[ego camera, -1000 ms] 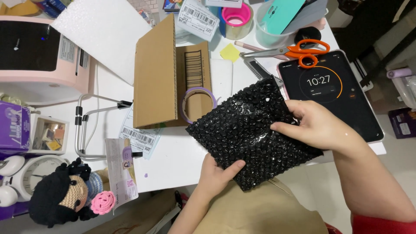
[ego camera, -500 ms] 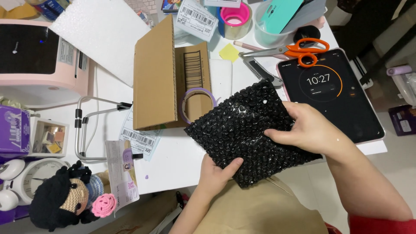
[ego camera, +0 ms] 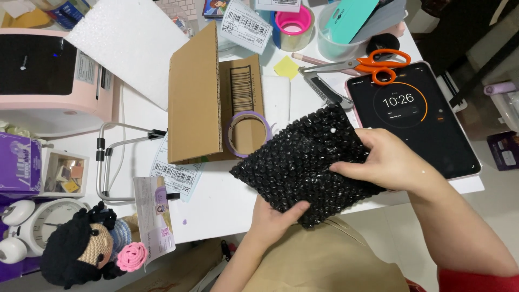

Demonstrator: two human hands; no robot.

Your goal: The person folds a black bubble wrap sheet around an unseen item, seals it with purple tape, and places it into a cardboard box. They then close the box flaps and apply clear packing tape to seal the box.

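so the black bubble-wrap pouch [ego camera: 305, 162] sits tilted over the near edge of the white table [ego camera: 216, 200], held between both hands. the left hand [ego camera: 273, 219] is at its six o'clock corner, thumb closed over the top and fingers hidden beneath, propping it from below. the right hand [ego camera: 386, 162] grips the three o'clock edge, fingers curled flat across the bubbles (pinching it, so it seems, to keep the limp sheet from folding). at the pouch's eleven o'clock lies an open cardboard box [ego camera: 211, 97] with a purple tape roll [ego camera: 247, 132] resting in it; at one o'clock a tablet showing a timer [ego camera: 416, 119] and orange-handled scissors [ego camera: 378, 62], both within easy reach.
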